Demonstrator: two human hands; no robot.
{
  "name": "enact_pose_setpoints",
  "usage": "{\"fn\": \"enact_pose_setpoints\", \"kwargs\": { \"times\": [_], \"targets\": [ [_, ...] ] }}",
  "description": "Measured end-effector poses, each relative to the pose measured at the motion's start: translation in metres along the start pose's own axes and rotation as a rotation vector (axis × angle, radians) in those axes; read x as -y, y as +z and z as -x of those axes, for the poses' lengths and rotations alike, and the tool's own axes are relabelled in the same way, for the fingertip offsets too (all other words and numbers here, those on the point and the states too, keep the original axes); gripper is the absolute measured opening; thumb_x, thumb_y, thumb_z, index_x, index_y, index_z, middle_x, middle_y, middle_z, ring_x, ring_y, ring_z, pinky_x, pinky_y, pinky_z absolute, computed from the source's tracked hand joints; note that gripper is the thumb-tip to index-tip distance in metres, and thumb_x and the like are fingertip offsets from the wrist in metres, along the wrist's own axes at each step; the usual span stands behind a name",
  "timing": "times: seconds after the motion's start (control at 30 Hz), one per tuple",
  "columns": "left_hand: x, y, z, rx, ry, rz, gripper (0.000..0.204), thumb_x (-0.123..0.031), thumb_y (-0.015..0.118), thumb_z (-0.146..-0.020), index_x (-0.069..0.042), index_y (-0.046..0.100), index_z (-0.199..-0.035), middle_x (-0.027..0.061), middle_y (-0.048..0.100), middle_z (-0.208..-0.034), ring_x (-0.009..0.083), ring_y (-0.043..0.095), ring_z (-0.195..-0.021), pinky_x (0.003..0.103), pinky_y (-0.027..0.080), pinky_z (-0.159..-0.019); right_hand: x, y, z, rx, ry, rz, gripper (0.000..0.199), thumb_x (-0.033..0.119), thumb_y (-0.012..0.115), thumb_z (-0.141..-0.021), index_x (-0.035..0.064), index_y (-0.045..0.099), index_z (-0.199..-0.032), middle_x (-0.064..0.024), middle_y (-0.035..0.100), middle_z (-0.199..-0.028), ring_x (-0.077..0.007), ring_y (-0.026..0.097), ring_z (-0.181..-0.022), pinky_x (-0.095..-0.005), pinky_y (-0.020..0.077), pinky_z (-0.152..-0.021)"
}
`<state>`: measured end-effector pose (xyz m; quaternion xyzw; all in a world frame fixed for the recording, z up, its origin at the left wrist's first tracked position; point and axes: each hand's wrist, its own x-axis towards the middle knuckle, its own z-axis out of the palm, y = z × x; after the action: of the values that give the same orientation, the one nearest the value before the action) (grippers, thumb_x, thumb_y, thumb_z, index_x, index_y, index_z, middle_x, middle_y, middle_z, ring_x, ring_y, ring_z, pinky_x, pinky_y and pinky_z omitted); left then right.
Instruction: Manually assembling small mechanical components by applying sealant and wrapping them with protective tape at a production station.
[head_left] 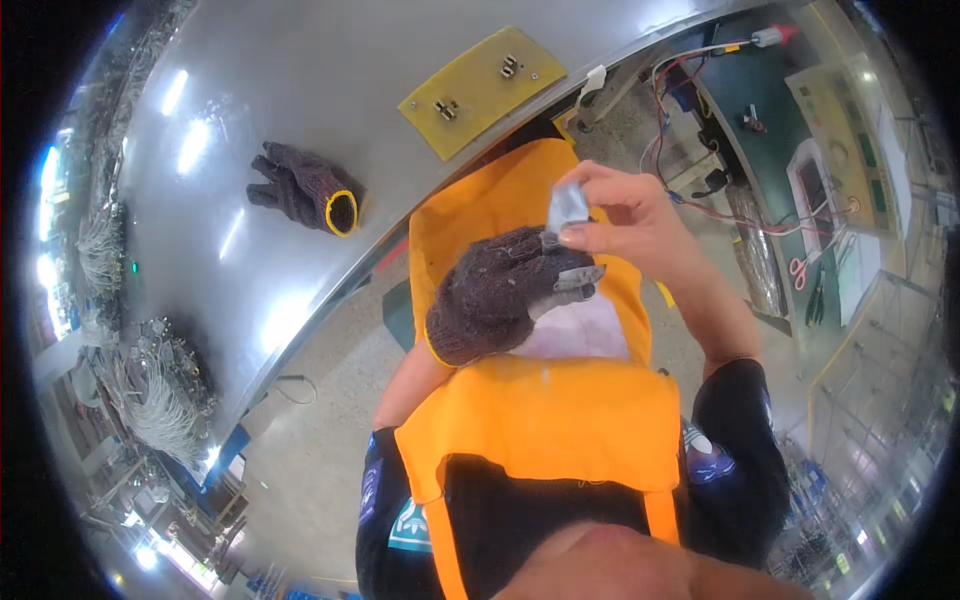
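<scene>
My left hand [490, 295] wears a dark brown knit glove with a yellow cuff, held in front of my orange apron [540, 415]. Its fingers point right and hold nothing that I can see; grey tape [580, 278] covers one fingertip. Bare, my right hand [640, 220] pinches a strip of silvery grey tape [568, 205] between thumb and fingers. The strip's lower end meets another fingertip of the gloved hand. A second dark glove [300, 188] with a yellow-edged cuff lies on the metal table [330, 80], its opening toward me.
Near the table's edge lies a yellow board [482, 92] with small metal fixtures. Bundles of pale wires [165, 415] hang at the left. On the right-hand bench are red-handled scissors [798, 272], dark pliers [816, 300] and a panel [845, 140] with cables.
</scene>
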<state>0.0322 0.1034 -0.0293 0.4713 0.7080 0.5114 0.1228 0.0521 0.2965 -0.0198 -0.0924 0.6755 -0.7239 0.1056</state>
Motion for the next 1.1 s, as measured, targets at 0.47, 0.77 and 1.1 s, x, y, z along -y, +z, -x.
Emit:
{"fn": "enact_pose_setpoints", "kwargs": {
  "times": [0.47,0.77,1.1],
  "targets": [
    [0.004,0.001,0.011,-0.091,-0.056,0.048,0.027,-0.003,0.061,-0.071,-0.004,0.062,-0.098,0.0124,0.063,-0.097,0.0287,0.06,-0.092,0.034,0.048,-0.078,-0.004,0.009,0.002,0.094,0.286,-0.378,0.064,0.017,0.079,-0.057,-0.0029,0.051,-0.111,-0.0073,0.059,-0.1,-0.0169,0.055,-0.097,-0.0301,0.0393,-0.09],
    [0.015,0.005,0.019,-0.066,-0.043,0.05,0.037,-0.004,0.062,-0.067,-0.008,0.061,-0.103,0.0143,0.061,-0.098,0.0315,0.059,-0.09,0.034,0.047,-0.077,-0.007,0.012,0.004,0.06,0.416,-0.464,0.037,0.004,0.074,-0.063,0.0008,0.057,-0.096,-0.0043,0.059,-0.095,-0.0126,0.057,-0.086,-0.0251,0.0451,-0.079],
    [-0.001,0.001,0.022,0.044,-0.241,0.36,0.03,-0.002,0.06,-0.067,-0.004,0.063,-0.097,0.0132,0.062,-0.096,0.0276,0.061,-0.088,0.032,0.047,-0.077,-0.007,0.015,0.011,-0.015,-0.348,0.317,0.027,-0.007,0.066,-0.069,0.0054,0.042,-0.067,-0.0082,0.06,-0.077,-0.0206,0.051,-0.082,-0.03,0.0427,-0.07]
  ]
}}
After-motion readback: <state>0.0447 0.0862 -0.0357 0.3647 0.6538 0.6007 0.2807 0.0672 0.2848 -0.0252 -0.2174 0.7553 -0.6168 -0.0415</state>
